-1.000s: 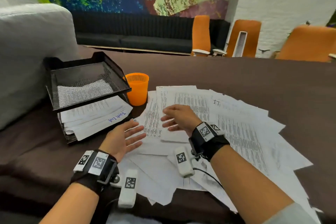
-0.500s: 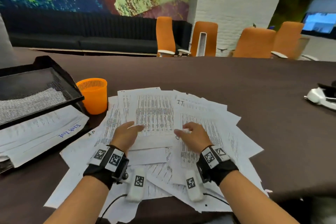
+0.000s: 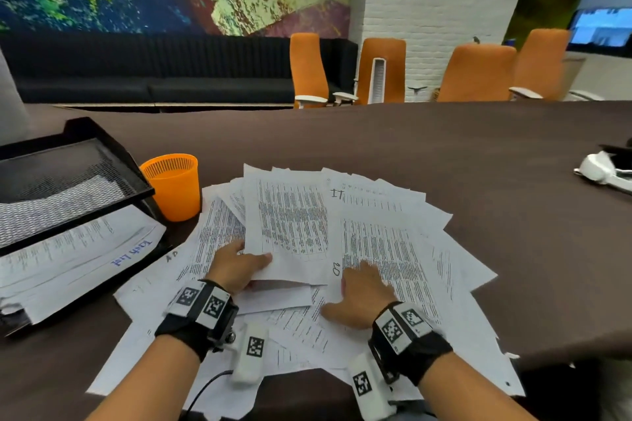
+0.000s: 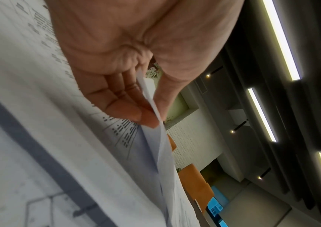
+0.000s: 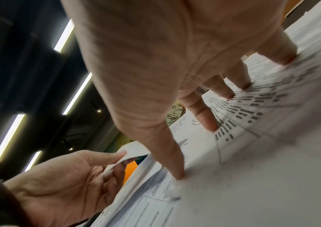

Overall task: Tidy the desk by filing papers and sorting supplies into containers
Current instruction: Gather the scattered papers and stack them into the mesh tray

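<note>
A printed sheet (image 3: 290, 222) is pinched at its near edge by the left hand (image 3: 239, 267); its long axis runs far; the tray (image 3: 68, 178) lies left, nearer this hand; the right hand (image 3: 362, 297) is spread flat on the pile (image 3: 393, 249).

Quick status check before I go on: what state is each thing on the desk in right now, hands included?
left hand: pinches the near edge of a printed sheet, lifting it
right hand: fingers spread, presses flat on the paper pile
paper pile: loose, fanned across the desk, unfiled
mesh tray: papers in lower tier
orange cup: upright, contents not visible
</note>
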